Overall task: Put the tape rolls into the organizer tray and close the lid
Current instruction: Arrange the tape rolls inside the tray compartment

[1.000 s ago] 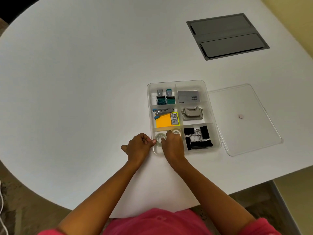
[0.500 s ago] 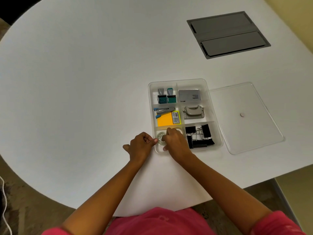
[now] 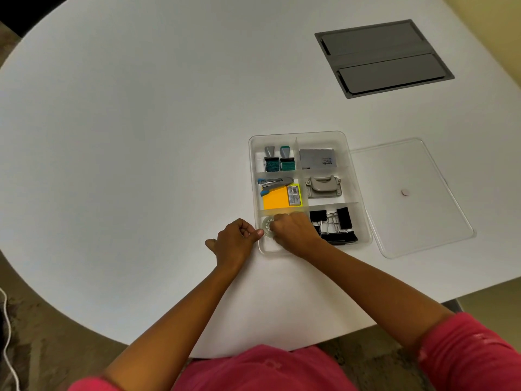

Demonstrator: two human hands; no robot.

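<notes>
Grey box reads "camlin". Right hand covers tape roll, grip unclear; left hand clenched at tray's 9 o'clock.

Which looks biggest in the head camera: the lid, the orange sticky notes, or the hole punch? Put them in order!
1. Lid, by far the biggest.
2. and 3. Hole punch and sticky notes look about alike; I can't rank them.

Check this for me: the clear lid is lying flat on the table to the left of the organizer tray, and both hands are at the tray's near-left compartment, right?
Not quite. The head view shows the clear lid lying flat on the table to the right of the organizer tray, not the left. The rest holds: the left hand and right hand are at the near-left compartment, where a tape roll shows.
</notes>
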